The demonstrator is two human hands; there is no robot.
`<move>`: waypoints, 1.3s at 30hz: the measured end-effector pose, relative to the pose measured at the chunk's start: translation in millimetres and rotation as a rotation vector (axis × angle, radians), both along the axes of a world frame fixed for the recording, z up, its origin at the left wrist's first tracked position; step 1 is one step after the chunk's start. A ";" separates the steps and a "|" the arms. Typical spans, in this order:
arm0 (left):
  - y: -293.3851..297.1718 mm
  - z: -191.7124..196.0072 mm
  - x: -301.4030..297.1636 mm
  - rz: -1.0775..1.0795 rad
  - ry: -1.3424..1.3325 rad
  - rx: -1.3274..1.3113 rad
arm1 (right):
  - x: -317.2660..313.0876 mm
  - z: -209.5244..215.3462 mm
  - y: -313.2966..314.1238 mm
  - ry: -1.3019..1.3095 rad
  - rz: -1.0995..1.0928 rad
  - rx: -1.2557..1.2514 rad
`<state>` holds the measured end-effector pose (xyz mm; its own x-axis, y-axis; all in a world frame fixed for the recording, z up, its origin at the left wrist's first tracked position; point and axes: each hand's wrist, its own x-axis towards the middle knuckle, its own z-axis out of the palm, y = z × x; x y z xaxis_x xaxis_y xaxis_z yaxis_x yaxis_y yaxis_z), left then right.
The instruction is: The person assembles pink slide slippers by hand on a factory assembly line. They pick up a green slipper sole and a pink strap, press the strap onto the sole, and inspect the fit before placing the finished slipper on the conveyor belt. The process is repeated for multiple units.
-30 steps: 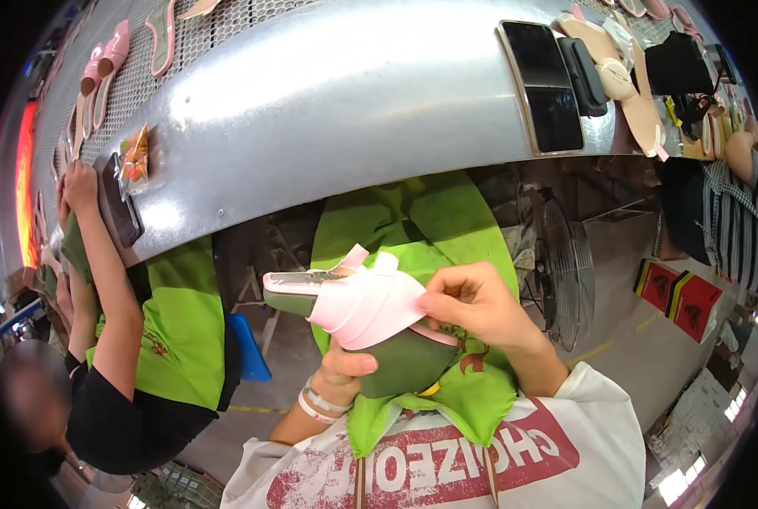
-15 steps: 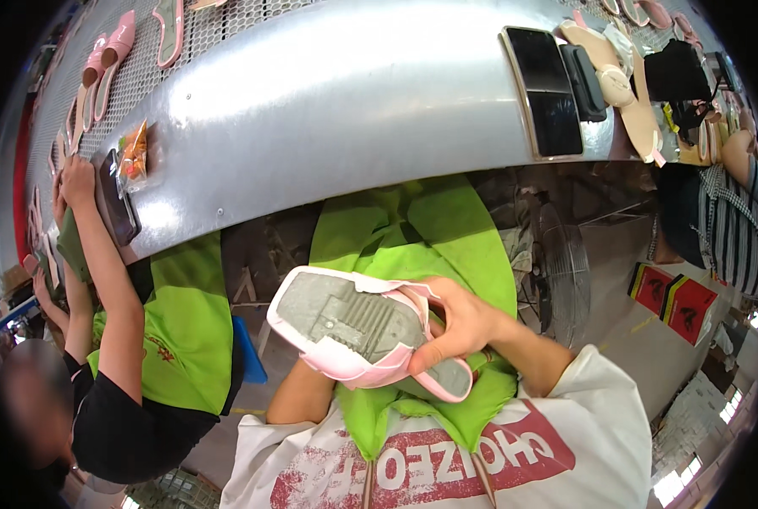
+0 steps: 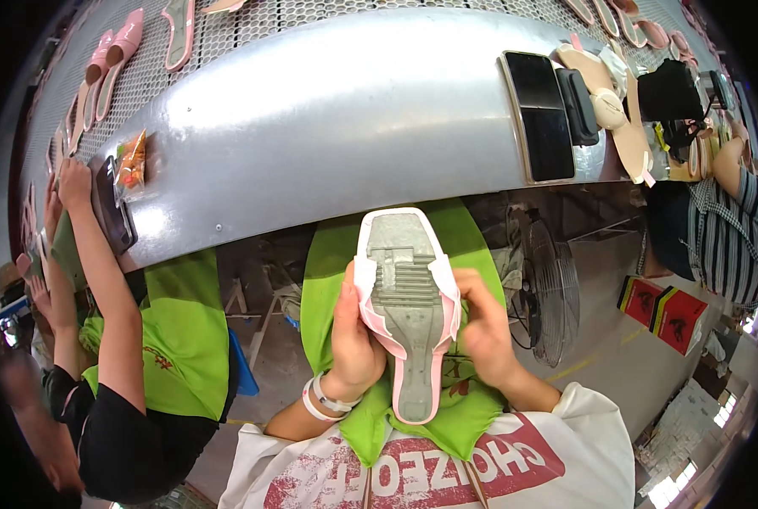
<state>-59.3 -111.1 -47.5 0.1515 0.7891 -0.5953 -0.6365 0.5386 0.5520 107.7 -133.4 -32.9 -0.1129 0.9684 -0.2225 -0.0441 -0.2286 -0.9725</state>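
Fingers of our left hand (image 3: pixel 355 339) are closed about the left side of a pale pink, square-toed slipper (image 3: pixel 405 297), its thumb laid along the side and the other fingertips hidden behind. Our right hand (image 3: pixel 485 335) is curled and blurred beside the right strap edge; we cannot tell whether it pinches the material or merely rests there.

Position: slipper is in mid-air over our bright green cloth apron (image 3: pixel 332 254), just off the near edge of the wide grey metal table (image 3: pixel 328 110). Toe points towards that edge, heel towards our chest. Grey, ridged underside faces us; strap ends lie folded onto it. We judge this pose keeps both folded ends in view, with the left hand bearing the weight.

Surroundings: near the table's right end we note a large dark phone with a pale rim (image 3: pixel 539 119), set aside, we suppose, to leave working room. Near the left end of the near edge sits a small clear packet with orange contents (image 3: pixel 132 161). Beyond the far edge, at left, finished-looking pink shoes (image 3: pixel 123 42) lie on perforated grey mesh (image 3: pixel 243 30).
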 end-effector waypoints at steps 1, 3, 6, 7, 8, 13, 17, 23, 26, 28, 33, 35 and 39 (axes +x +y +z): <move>-1.2 -2.4 -0.7 -0.016 -0.044 -0.002 | -2.7 0.0 2.5 0.178 -0.082 -0.080; -2.2 -4.0 -1.9 -0.044 -0.083 0.017 | -17.7 6.4 12.2 0.535 -0.249 -0.242; 0.6 5.4 -0.8 -0.075 0.018 0.121 | -28.4 23.5 17.2 0.468 -0.154 -0.282; 1.7 10.1 1.1 -0.088 0.138 0.179 | -30.0 27.6 17.2 0.374 -0.118 -0.282; 2.8 15.0 3.9 -0.101 0.259 0.237 | -30.0 25.7 15.9 0.257 -0.086 -0.199; 2.8 19.9 2.3 -0.144 0.339 0.325 | -27.2 25.9 13.8 0.224 -0.090 -0.254; 4.3 21.1 1.1 -0.070 0.031 0.167 | -24.1 20.1 13.1 0.678 -0.165 -0.391; -5.5 11.1 -2.2 -0.178 0.232 0.310 | -27.0 15.8 1.1 0.229 -0.087 -0.219; -3.3 12.7 -4.3 -0.188 0.126 0.261 | -22.6 16.7 3.6 0.310 -0.073 -0.280; 0.1 14.5 -5.3 -0.150 -0.045 0.176 | -15.2 12.1 4.8 0.535 -0.055 -0.330; -13.3 3.3 -3.2 -0.168 0.085 0.285 | -12.2 -2.0 -6.3 0.411 0.002 -0.235; -15.6 2.7 -1.5 -0.189 0.183 0.321 | -19.2 -3.3 -9.6 0.304 -0.028 -0.158; -14.1 0.7 -5.8 -0.193 0.124 0.301 | -18.0 2.8 -6.8 0.357 -0.009 -0.198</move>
